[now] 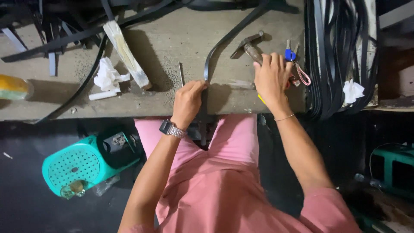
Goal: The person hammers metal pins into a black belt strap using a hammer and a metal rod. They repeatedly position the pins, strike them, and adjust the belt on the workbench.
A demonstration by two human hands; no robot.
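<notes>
Strap: a long black strap (pixel 222 43) curves across the table (pixel 172 39), its near end at the front edge.
Left hand (pixel 188 101): grip closed, pinching that strap end down, likely to keep it steady.
Right hand (pixel 271 77): fingers curled over the hammer (pixel 250 45) handle; how firmly, I cannot tell.
Pose: both forearms reach forward from the lap, wrists low, wristwatch (pixel 171 128) on the left.
Nearby: keys (pixel 293 58) beside the right hand.
</notes>
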